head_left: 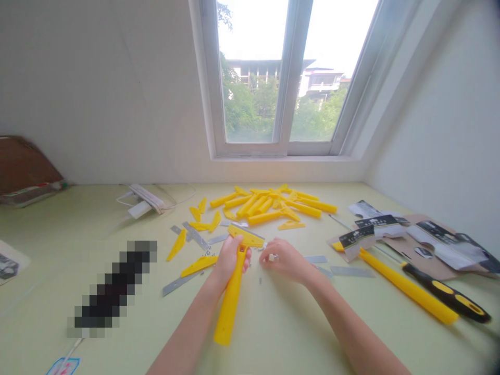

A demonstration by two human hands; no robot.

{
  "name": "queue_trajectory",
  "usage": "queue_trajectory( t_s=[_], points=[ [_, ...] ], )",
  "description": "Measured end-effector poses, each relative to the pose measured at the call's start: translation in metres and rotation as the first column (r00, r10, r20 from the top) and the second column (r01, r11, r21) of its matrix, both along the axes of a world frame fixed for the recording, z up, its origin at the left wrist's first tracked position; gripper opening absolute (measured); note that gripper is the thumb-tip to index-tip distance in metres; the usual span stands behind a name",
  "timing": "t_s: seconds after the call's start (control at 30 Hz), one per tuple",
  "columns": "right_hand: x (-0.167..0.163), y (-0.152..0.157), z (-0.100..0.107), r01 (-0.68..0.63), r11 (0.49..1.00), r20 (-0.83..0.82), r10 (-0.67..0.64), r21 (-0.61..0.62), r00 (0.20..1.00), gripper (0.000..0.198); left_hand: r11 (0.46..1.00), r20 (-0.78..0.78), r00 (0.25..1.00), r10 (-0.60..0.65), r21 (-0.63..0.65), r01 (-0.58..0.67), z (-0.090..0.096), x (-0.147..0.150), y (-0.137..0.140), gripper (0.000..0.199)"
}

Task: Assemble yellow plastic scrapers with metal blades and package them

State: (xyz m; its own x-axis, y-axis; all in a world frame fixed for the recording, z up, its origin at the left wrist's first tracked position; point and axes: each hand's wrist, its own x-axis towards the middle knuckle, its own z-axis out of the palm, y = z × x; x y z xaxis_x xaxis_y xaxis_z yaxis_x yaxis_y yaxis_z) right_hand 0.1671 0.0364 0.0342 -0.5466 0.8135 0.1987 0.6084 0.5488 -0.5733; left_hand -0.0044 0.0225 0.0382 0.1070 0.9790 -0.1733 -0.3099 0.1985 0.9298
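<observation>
"What are you holding?"

"My left hand (227,259) is wrapped round a yellow scraper (234,286); my thumb sits by its wide head on the far end; the handle sticks out to the near side, over the pale green table (292,333)."

"And the other one?"

"My right hand (284,258) is just to the right of the scraper's head; its fingers curl down low; I can't tell if they pinch something; tiny shiny bits (264,245) are near my fingertips; one little grey bit (260,280) lies nearer, between my arms."

"Where can you move?"

"There is room on the near side, where green table top shows between my arms; to the left a yellow piece (199,265) lies close to my left hand, partly over a metal blade (172,288); to the right more flat blades (351,272) poke out past my wrist; farther right are a long yellow stick (408,286) and a black and yellow screwdriver (445,294); on the far side a heap of yellow handles (263,218) sits in front of the wall, under the window (287,78)."
</observation>
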Motion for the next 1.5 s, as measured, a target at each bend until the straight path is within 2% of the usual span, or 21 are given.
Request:
queue_trajectory(
  t_s=[0.2,0.33,0.4,0.47,0.57,0.77,1.0,1.33,1.5],
  points=[
    [-0.005,0.001,-0.005,0.069,0.998,-0.038,-0.069,-0.004,0.997,0.019,0.998,0.005,0.998,-0.055,-0.003,0.055,-0.002,0.005,-0.002,0.021],
    [0.011,0.009,0.004,0.194,0.981,-0.103,-0.191,0.017,0.976,0.013,0.996,-0.001,0.997,-0.083,-0.027,0.083,-0.002,0.01,-0.004,0.021],
    [0.019,0.012,0.013,0.279,0.96,-0.186,-0.273,0.006,0.944,0.013,0.991,0.003,0.991,-0.131,-0.033,0.131,-0.001,0.014,-0.008,0.02],
    [0.023,0.011,0.021,0.306,0.947,-0.325,-0.32,-0.095,0.89,0.015,0.977,0.009,0.978,-0.21,-0.038,0.21,0.0,0.018,-0.013,0.018],
    [0.015,0.005,0.027,0.219,0.944,-0.475,-0.314,-0.245,0.822,0.015,0.952,-0.015,0.953,-0.301,-0.056,0.3,-0.001,0.024,-0.02,0.017],
    [-0.01,-0.007,0.021,0.175,0.955,-0.44,-0.268,-0.241,0.857,0.008,0.936,-0.036,0.935,-0.352,-0.039,0.351,-0.008,0.03,-0.023,0.03],
    [-0.012,-0.007,0.018,0.185,0.949,-0.445,-0.286,-0.256,0.849,0.01,0.94,-0.06,0.939,-0.34,-0.035,0.338,-0.009,0.029,-0.022,0.036],
    [-0.018,-0.009,0.017,0.157,0.846,-0.48,-0.431,-0.509,0.764,0.006,0.95,-0.139,0.941,-0.308,0.007,0.312,-0.011,0.029,-0.025,0.039],
    [-0.018,-0.009,0.015,0.11,0.817,-0.536,-0.466,-0.566,0.704,0.017,0.948,-0.143,0.939,-0.313,0.009,0.318,-0.01,0.029,-0.026,0.041]
  ],
)
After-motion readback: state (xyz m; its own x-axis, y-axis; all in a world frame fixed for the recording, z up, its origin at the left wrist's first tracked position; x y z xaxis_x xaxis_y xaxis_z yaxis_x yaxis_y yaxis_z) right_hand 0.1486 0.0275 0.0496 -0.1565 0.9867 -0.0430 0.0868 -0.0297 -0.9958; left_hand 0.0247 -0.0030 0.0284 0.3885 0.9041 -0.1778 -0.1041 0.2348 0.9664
